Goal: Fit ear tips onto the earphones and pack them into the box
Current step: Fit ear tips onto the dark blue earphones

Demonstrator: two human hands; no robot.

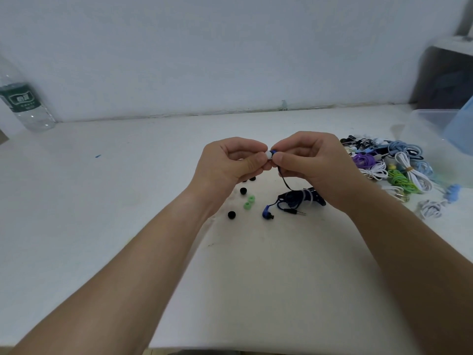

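- Both hands are up off the table, meeting fingertip to fingertip. The left hand (230,162) pinches a white ear tip (268,155) between thumb and forefinger, the other fingers curled in.
- The right hand (312,165) pinches the blue earbud (274,151) hard against that tip. Its cable (285,182) drops from under those fingers to the tied bundle (299,198) below.
- I'd call this the fitting step (the seat itself is hidden between the fingertips).
- The other bud (267,212) lies bare below the left fingertips, near the green tips (249,202) and black tips (231,214).
- The next move calls for a firm push and twist, then a tip for the bare bud.
- The clear box (430,119) sits well beyond the right knuckles.
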